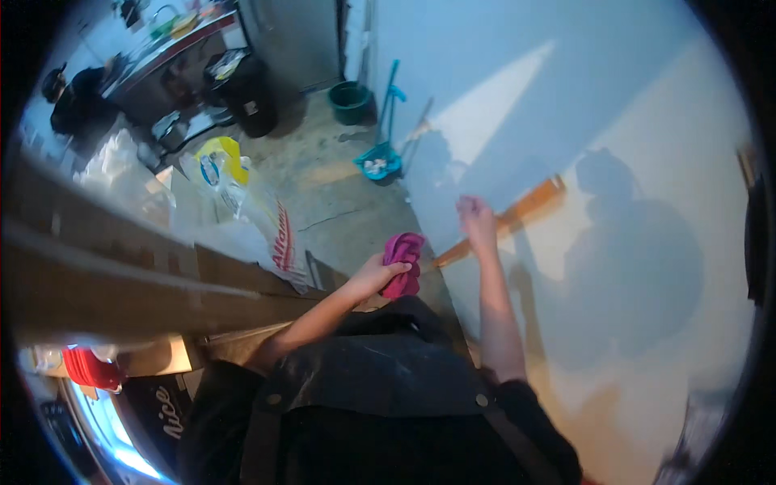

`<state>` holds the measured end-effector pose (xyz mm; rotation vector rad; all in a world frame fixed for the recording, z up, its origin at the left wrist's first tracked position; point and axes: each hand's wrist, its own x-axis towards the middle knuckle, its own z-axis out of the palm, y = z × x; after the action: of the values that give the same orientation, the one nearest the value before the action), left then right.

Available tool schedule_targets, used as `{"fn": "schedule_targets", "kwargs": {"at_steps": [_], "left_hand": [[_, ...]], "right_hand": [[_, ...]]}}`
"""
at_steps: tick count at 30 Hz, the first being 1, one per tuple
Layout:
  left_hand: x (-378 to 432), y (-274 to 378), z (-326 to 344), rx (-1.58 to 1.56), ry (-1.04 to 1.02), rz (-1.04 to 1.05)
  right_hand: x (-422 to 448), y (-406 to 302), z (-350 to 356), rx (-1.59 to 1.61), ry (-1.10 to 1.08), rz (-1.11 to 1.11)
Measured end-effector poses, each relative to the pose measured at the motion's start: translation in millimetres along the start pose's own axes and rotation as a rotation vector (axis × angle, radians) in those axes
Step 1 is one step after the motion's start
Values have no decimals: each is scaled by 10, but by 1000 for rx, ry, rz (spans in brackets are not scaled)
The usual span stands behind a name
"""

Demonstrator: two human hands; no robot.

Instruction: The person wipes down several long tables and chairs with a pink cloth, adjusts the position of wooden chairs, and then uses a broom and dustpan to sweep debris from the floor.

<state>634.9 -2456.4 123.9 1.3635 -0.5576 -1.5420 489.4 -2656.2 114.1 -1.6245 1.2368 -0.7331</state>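
Note:
A bunched magenta cloth [402,260] is gripped by my left hand [381,276], with the thumb lying across it. To the right, my right hand [476,217] is raised before the pale wall, its fingers partly bent; whether anything is between them cannot be told. Beside and partly behind that wrist, an orange-brown wooden piece [532,201] runs aslant along the wall. A dark apron [376,373] covers my front.
Plastic bags [233,182] lie at left near a cardboard-brown edge [121,279]. Ahead stand a teal dustpan [379,162] holding litter, a green bucket [350,103] and a black bin [247,97]. Another person [85,100] is at a counter [170,51], far left.

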Motion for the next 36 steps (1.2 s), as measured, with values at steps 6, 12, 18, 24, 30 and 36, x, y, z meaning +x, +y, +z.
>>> {"fn": "schedule_targets", "kwargs": {"at_steps": [6,12,18,24,30,36], "left_hand": [[232,-542,-1059,-48,232,-1],[130,-1064,-677,-292,948,-164],[24,-1429,818,-531,1272,-828],[65,-1348,1391,-771,1286,-694],[-124,-1989,1925,-943,1477,-499],[-772,-2713,1996,-1192,1457,-27]], "right_hand": [[3163,-81,1963,-500,-293,-364],[5629,231,2613,-653,-499,186],[5584,606,3445,-229,-689,456],[5175,768,3366,-352,-643,-116],[3964,516,2483,-1008,-1291,-881],[2293,-313,1994,-1018,-1568,-1215]]}}
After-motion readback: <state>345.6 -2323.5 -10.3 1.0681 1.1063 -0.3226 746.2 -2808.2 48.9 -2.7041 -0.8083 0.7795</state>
